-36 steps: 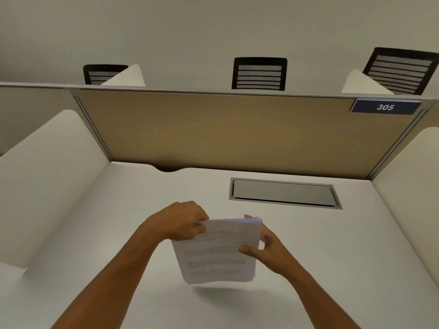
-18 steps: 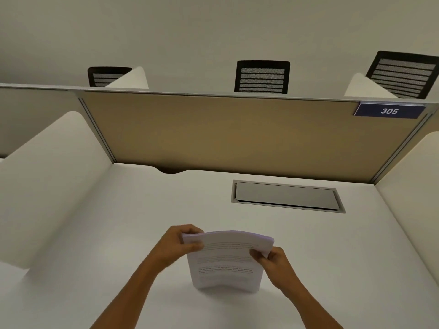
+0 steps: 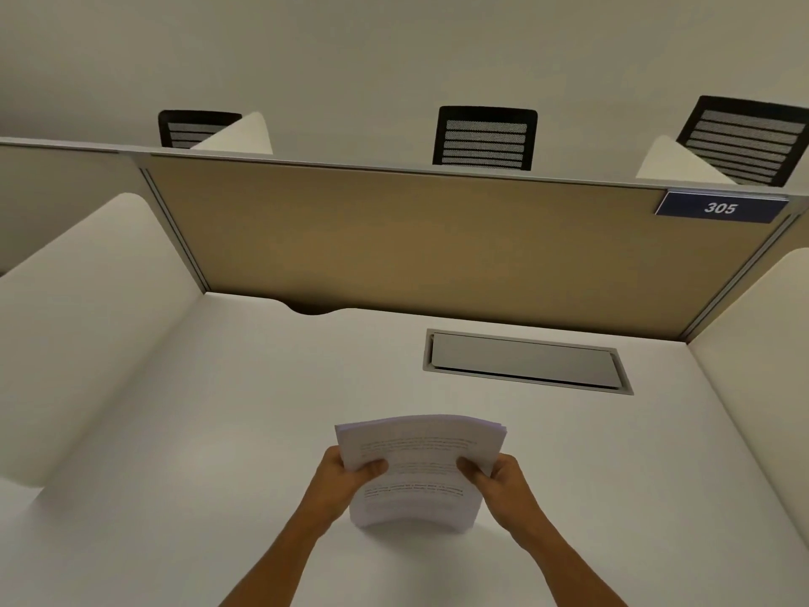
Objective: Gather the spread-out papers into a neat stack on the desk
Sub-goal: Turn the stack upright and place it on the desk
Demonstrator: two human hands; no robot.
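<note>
I grip one stack of papers point(image 3: 420, 468) upright with both hands, my left hand point(image 3: 346, 479) closed on its left edge and my right hand point(image 3: 499, 479) on its right, its bottom edge resting on the near desk point(image 3: 219, 431). Far off stand one tan divider point(image 3: 416, 243), one number plate point(image 3: 720, 207) and three black chairs point(image 3: 485, 138).

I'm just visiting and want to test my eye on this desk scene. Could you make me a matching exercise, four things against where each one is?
Things:
1. stack of papers
2. number plate 305
3. metal cable hatch
4. middle black mesh chair

Places:
A. behind the tan divider panel
B. set flush into the desk
C. top right corner of the divider
D. held upright between the left hand and right hand

Pairs: 1-D, 2-C, 3-B, 4-A
</note>
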